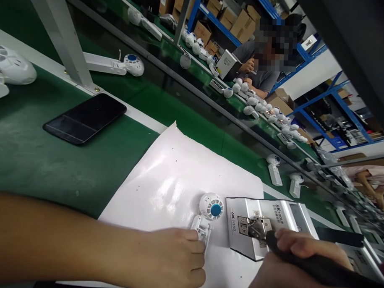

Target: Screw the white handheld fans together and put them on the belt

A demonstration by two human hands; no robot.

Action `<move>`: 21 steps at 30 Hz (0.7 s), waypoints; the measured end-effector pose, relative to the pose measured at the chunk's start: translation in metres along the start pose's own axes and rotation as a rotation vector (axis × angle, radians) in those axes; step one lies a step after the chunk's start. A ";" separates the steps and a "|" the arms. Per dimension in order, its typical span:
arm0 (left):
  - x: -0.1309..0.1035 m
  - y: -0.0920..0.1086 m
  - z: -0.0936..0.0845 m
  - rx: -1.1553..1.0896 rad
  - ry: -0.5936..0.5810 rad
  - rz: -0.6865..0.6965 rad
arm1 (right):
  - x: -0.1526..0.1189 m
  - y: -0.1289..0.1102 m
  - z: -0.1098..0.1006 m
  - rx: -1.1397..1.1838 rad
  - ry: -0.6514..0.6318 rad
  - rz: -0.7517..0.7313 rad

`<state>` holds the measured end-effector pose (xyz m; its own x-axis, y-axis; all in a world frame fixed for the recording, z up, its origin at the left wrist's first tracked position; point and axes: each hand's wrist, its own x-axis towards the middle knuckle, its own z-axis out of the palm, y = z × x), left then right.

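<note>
My left hand (178,261) is closed around the handle part of a white device (204,226), whose round head with a blue centre rests on a white sheet (178,177). In my right hand (301,265) is a black tool (320,268), its front end at the metal mechanism on a silver box (248,234). The box stands just right of the white device and carries printed lettering. What the tool's tip touches is hard to make out.
A black phone (86,118) lies on the green table (68,173) at left. White devices (273,170) sit along the green conveyor (217,136) behind. A grey post (61,38) rises at upper left. Across the conveyor a person (263,75) works; another person's arm (368,186) shows far right.
</note>
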<state>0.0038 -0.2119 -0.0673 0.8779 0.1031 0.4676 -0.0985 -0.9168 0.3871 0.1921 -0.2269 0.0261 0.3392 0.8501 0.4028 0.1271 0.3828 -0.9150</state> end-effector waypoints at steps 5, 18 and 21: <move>0.001 -0.001 -0.001 -0.019 -0.006 0.007 | 0.014 -0.007 -0.001 -0.041 0.067 -0.034; 0.004 0.000 -0.004 0.004 -0.038 -0.007 | -0.011 0.039 0.021 0.093 0.243 -0.093; 0.003 0.000 -0.002 0.003 0.000 -0.015 | -0.009 0.042 0.021 0.131 0.175 -0.070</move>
<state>0.0055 -0.2109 -0.0637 0.8793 0.1169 0.4617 -0.0841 -0.9161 0.3921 0.1748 -0.2110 -0.0155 0.4914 0.7489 0.4447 0.0379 0.4917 -0.8699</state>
